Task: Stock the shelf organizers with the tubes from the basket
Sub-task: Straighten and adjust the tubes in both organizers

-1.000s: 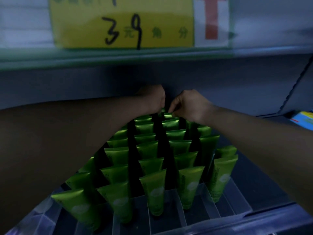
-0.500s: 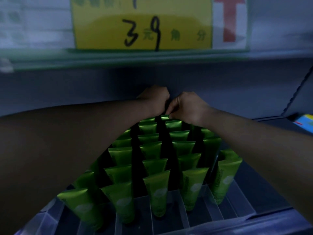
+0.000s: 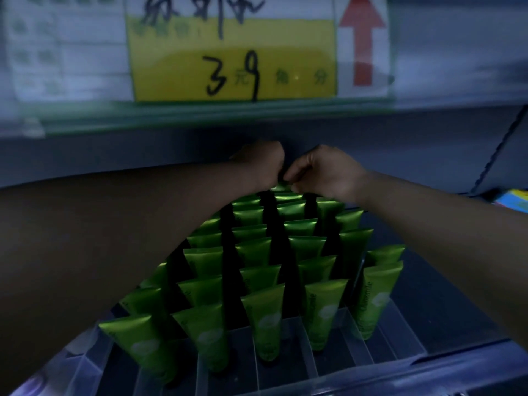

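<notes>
At the back of the organizer [image 3: 311,358], the right hand [image 3: 324,172] pinches the rearmost tube [image 3: 281,188] by its top; the left hand [image 3: 261,164] curls just beside it, though I cannot tell what it grasps

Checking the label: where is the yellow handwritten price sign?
Head view, top centre: the yellow price sign hangs on the upper shelf edge, directly left of the red arrow card.

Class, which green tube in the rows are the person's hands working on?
The rearmost green plastic tube, where left hand and right hand meet; the right hand's fingers pinch its top edge; no other is pinched.
</notes>
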Demonstrator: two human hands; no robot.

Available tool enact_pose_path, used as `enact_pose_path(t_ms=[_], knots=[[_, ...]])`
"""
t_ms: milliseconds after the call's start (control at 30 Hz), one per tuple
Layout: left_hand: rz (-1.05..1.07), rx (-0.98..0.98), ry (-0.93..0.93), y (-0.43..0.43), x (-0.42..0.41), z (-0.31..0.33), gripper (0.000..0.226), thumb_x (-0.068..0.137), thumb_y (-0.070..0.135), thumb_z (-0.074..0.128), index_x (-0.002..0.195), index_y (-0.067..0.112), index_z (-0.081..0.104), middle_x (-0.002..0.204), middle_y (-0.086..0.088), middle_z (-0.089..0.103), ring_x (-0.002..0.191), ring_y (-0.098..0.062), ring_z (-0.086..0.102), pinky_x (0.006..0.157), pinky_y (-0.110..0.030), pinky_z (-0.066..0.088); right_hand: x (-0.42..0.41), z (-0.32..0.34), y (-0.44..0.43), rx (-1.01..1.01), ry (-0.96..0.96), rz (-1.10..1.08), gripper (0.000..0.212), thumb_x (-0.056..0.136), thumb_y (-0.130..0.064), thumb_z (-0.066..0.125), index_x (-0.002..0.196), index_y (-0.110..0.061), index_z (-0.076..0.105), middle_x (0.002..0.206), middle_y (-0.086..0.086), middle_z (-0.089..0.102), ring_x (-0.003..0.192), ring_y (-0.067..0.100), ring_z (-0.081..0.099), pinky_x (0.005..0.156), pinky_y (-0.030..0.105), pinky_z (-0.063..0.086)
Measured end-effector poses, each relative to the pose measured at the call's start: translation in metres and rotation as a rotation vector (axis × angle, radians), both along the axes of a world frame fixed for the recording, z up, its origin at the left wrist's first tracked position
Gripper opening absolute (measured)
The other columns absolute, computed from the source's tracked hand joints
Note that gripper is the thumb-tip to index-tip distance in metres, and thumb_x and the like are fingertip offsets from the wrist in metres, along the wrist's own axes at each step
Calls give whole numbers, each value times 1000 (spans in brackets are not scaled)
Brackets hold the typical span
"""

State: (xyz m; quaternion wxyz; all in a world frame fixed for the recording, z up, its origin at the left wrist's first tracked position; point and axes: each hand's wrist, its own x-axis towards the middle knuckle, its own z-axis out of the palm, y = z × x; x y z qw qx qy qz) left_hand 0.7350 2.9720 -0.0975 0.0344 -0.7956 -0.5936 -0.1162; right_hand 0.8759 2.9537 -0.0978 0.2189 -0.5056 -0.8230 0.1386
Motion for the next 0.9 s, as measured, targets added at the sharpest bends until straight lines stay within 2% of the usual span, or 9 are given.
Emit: enact_pose_path(t_ms=[133,167,233,300,400,567,700,800,900], knots=[[-27,15,-52,4,4,6,14,77,3,64,88,6,72,91,-11,71,87,-26,66,76,-31,50,14,15,-2,6,31,-23,23,78,-7,71,101,-13,72,86,-2,66,72,2,56,54,-3,35],[-32,17,-68,5,5,7,14,77,2,64,88,6,71,91,-11,71,87,-25,66,76,-28,49,18,19,-2,8,44,-29,23,79,-6,71,101,-12,72,89,1,68,73,4,59,58,0,40],[-44,34,-96,7,9,9,17,76,1,63,90,7,70,95,-11,70,91,-25,65,76,-26,47,27,25,-3,3,76,-36,22,80,-4,70,101,-9,71,98,8,71,88,15,65,80,18,50],[-71,56,-107,8,15,11,22,76,1,63,96,8,69,102,-11,68,97,-25,63,80,-25,45,36,29,-5,-5,94,-48,22,80,-3,69,102,-7,70,101,11,70,94,17,63,88,26,47],[-118,68,-110,10,24,10,31,77,2,63,107,9,66,112,-10,65,105,-25,60,86,-25,44,49,25,-5,-3,84,-78,22,80,-3,69,101,-8,71,98,10,70,86,11,58,81,23,45],[-164,-9,-108,12,40,5,34,81,4,63,115,5,63,120,-12,62,111,-25,58,92,-28,46,63,8,-1,-27,55,-112,20,80,-5,69,98,-12,71,92,6,70,84,7,57,79,21,45],[-151,-55,-126,14,47,0,27,82,5,64,108,4,68,113,-12,67,106,-23,62,90,-30,48,71,-2,3,-46,34,-165,16,81,-10,69,94,-19,72,84,-3,64,86,4,56,70,13,41],[-124,-78,-120,17,50,-4,21,80,10,68,101,7,71,106,-8,70,98,-20,64,84,-27,48,72,-11,4,-54,27,-188,14,81,-9,68,93,-15,73,80,-4,62,82,3,54,52,-2,33],[-116,-107,-107,20,52,-7,21,78,13,72,98,9,72,102,-6,72,94,-18,65,81,-27,48,71,-19,6,-50,20,-215,14,80,-10,69,93,-14,74,74,-6,59,75,1,52,50,2,34]])
